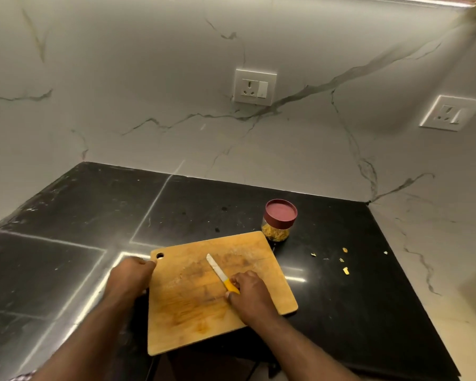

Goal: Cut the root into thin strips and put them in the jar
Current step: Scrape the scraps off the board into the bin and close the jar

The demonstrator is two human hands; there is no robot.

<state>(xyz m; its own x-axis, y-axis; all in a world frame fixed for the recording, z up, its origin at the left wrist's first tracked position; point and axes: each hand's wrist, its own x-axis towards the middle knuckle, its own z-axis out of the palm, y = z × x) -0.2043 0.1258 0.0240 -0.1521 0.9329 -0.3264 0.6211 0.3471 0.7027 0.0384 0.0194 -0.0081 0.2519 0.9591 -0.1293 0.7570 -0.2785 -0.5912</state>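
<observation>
Head-camera view over a kitchen corner: a white marble-veined wall [149, 78] carrying two sockets, one [254, 87] above the work area and another [450, 113] to the right, backs a black polished surface [80, 215]. On it lies a wooden cutting board [193, 306], stained yellow-orange and bare of any root, which suggests the cutting is over. The person's left hand [129, 276] rests at the board's upper-left corner beside its hanging hole, its fingers curled over the edge and holding it, apparently to steady the board or to lift it. The right hand [248, 294] sits on the board's right half, fingers wrapped around the yellow handle of a small knife [220, 274] whose pale blade lies low, tip pointing away from the person, likely being set down or picked up. Just beyond the board's far right corner stands the jar [278, 224], upright, its maroon lid [281, 211] on, yellow strips [275, 234] visible through the clear wall; the task looks all but finished. A few small yellow scraps [345, 259] dot the surface to the right of the board, apparently offcuts pushed aside.
</observation>
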